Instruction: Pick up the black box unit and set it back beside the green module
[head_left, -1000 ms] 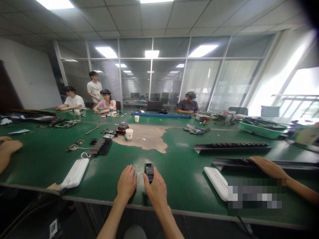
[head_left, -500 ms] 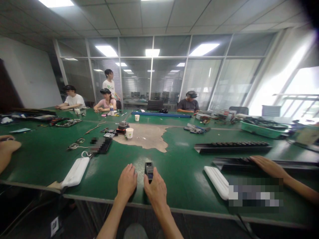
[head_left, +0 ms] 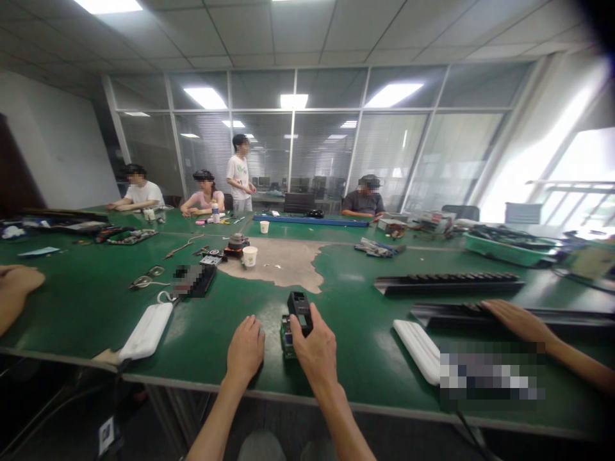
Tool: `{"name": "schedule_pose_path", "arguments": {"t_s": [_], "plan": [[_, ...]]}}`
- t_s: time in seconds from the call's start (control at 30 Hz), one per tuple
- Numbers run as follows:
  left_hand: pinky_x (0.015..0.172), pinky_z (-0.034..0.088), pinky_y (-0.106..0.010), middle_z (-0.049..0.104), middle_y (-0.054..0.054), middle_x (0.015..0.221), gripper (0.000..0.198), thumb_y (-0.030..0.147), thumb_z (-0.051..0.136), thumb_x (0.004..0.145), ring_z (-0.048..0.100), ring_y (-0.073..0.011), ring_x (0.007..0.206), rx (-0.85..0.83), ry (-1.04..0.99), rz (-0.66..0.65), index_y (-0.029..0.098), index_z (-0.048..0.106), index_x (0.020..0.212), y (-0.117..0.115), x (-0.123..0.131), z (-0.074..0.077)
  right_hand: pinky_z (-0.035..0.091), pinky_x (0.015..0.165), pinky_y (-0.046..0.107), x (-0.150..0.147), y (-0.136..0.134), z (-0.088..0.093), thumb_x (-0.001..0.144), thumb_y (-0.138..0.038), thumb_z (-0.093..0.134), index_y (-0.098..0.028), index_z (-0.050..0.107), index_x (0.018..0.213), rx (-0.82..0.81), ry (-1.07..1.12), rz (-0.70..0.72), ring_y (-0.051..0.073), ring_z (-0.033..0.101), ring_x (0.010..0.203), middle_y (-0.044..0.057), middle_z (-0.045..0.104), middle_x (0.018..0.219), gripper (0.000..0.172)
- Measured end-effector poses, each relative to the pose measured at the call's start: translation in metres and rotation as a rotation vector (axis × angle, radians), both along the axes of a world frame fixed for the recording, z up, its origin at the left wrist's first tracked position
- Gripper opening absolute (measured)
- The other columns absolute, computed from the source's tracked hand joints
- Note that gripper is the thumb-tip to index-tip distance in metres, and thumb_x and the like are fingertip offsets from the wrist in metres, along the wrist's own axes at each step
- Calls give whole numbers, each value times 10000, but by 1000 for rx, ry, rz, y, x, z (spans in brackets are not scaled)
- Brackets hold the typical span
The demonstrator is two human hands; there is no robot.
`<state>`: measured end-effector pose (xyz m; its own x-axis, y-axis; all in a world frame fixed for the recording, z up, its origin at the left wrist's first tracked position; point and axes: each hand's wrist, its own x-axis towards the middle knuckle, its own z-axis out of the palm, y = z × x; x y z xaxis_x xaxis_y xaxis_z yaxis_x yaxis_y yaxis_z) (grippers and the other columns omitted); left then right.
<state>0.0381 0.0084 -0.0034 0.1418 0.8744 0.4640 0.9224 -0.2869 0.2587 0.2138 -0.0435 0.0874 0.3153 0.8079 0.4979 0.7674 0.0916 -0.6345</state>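
Note:
Between the thumb and fingers of my right hand (head_left: 318,349) is a black plastic housing (head_left: 299,306), tilted and raised a little. Just below and left of it, a small green circuit board assembly (head_left: 287,346) stands on the table, partly covered by the housing and my thumb. My left hand (head_left: 245,351) rests palm down on the table to the left of the board, fingers close together and lying on the surface. Whether anything is under its palm is hidden.
White power banks (head_left: 147,331) lie left and right. A paper cup (head_left: 250,257) stands ahead, near eyeglasses (head_left: 147,277). Black channels (head_left: 451,285) and a green basket (head_left: 509,253) are at right. Neighbours' hands (head_left: 521,323) rest at both sides; people sit opposite.
My right hand has lifted the black housing up and to the right, exposing the green circuit board. My left hand has stayed put. The standing person across the table has moved right.

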Motion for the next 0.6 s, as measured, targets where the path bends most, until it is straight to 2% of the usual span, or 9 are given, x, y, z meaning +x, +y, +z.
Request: {"name": "schedule_pose_path", "arguments": {"t_s": [0.1,0.23,0.33,0.6], "plan": [[1142,393,-438,588,-135,1389,397,296,412,955,491,-255,1344,-4,-14,0,137,644,1236,1,0,-2,438,1020,392,17,0,-6,908,-454,478,-30,510,1393,20,5,-18,311,605,1197,219,608,1319,645],[1140,395,-440,590,-129,1387,392,299,412,953,487,-248,1347,5,-24,-9,149,640,1235,2,-1,-5,445,1014,381,31,-1,-29,900,-444,474,-21,528,1374,-39,-8,-52,305,615,1184,219,621,1301,638],[1142,392,-437,589,-134,1386,402,305,405,956,487,-247,1347,6,-11,-9,139,636,1240,2,-1,-5,449,1009,372,35,-1,-43,905,-438,465,-11,516,1381,-79,-27,-61,301,613,1187,221,617,1306,641],[1137,397,-437,586,-131,1393,409,297,400,955,490,-243,1347,-4,12,5,141,637,1249,1,0,-2,458,997,375,35,2,-63,909,-424,458,-7,507,1384,-100,-71,-52,295,619,1169,223,625,1288,634]]}}
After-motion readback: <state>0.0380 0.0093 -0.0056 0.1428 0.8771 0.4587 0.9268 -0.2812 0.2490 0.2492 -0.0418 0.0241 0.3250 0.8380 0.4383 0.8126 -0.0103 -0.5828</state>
